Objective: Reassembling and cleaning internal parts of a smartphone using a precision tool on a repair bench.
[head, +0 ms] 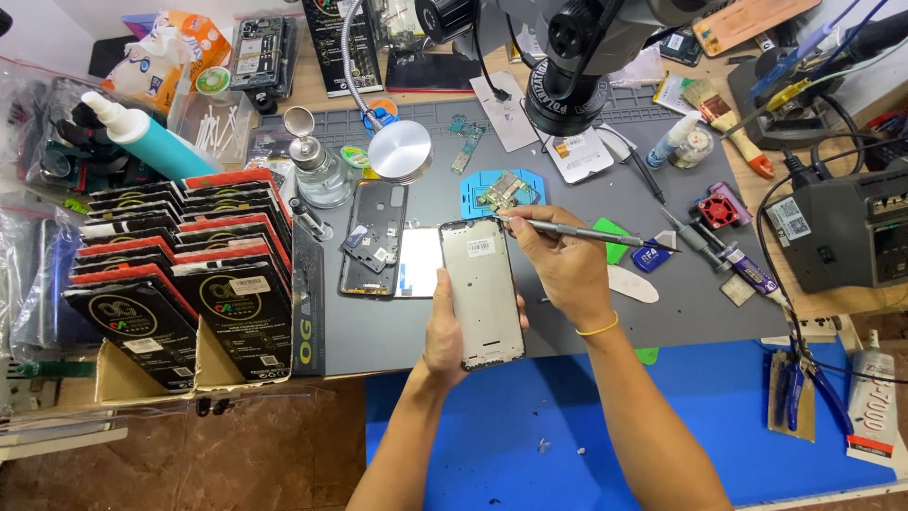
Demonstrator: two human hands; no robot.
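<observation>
My left hand [445, 336] holds a silver phone frame [480, 289] upright above the grey work mat [397, 326], gripping it from below and the left side. My right hand [563, 260] holds a thin grey metal tool [591, 234] like a pen, with its tip at the frame's top right corner. A dark phone back housing [373, 237] lies on the mat just left of the frame. Behind the frame a circuit board rests in a blue holder [503, 190].
A box of black and red packaged items [189, 274] stands at left. A microscope head [566, 66] and round metal lamp [400, 151] hang over the mat. A glass pump bottle [320, 175], brush [724, 118], soldering station [846, 227], pliers [793, 388] and glue tube [872, 397] surround it. A blue mat [719, 407] lies in front.
</observation>
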